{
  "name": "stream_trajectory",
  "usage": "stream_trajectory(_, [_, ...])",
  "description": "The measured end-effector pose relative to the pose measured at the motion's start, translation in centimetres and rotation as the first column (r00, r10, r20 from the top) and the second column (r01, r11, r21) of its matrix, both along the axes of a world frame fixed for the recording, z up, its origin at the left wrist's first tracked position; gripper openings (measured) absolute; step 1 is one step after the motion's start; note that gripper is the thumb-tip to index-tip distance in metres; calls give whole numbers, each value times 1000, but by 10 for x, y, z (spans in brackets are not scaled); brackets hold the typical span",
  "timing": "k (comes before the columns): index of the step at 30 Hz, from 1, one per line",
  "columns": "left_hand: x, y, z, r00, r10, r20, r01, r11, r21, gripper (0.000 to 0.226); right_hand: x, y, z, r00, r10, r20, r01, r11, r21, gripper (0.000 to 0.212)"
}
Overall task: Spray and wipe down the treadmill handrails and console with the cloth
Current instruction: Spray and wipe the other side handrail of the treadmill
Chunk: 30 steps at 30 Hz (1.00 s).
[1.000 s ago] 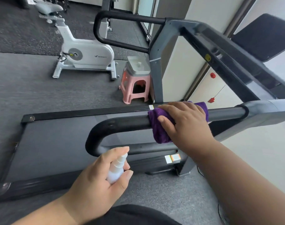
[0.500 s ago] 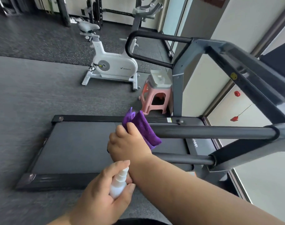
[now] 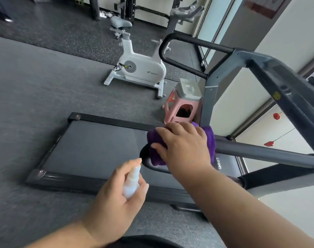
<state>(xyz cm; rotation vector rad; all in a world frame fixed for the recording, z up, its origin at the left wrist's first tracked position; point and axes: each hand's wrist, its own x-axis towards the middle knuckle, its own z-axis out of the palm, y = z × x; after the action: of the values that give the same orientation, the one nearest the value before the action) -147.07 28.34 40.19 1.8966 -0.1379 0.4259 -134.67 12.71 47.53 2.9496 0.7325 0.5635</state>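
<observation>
My right hand (image 3: 184,149) presses a purple cloth (image 3: 210,138) over the curved end of the near black handrail (image 3: 263,153) of the treadmill. The cloth wraps the bend, and the rail runs on to the right toward the grey frame. My left hand (image 3: 117,197) holds a small white spray bottle (image 3: 132,181) upright, low and to the left of the rail, with a finger on its nozzle. The far handrail (image 3: 193,42) loops above. The treadmill belt (image 3: 99,145) lies below. The console is out of view.
A pink stool (image 3: 181,106) with a pale container on it stands beside the grey upright (image 3: 209,101). A white exercise bike (image 3: 140,67) sits on the grey floor beyond. Weight racks line the far wall. A white wall with red hanging ornaments (image 3: 276,116) is at right.
My right hand slid the cloth left along the rail to its bent end, then settled flat over the bend. The left hand with the bottle stayed low. The view shifted left and back.
</observation>
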Motion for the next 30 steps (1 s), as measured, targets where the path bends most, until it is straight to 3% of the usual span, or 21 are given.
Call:
stream_trajectory(3, [-1,-4,2,999,2,38,-3,1000,4,53,-6,28,-24,972,232,38,-210,931,-298,18])
stream_trajectory(6, [0,-9,2,998,-22,62,22,1000,4,55,-10,34,-39,954,299,21,-260,862,-434,28])
stream_trajectory(10, [7,-15,-1,996,-66,53,67,998,0,55,-1,6,-35,954,289,83,-260,930,-260,32])
stream_trajectory(13, [13,-23,-5,992,-123,41,123,992,1,55,5,-33,-23,984,160,79,-160,987,-10,43])
stream_trajectory(15, [18,-28,-6,985,-170,33,169,985,21,54,7,-65,-16,996,78,50,-81,995,58,47])
stream_trajectory(21, [29,-40,-1,963,-265,42,263,963,53,51,7,-173,-1,978,-199,-57,207,952,227,43])
stream_trajectory(25, [32,-42,0,956,-284,75,278,958,73,54,11,-149,10,940,-329,-86,339,887,313,36])
stream_trajectory(27, [31,-44,2,957,-278,83,270,958,94,56,7,-111,11,955,-288,-73,296,916,271,37])
stream_trajectory(30, [30,-47,6,953,-285,102,273,956,111,57,0,-52,0,996,-81,-43,89,969,230,48])
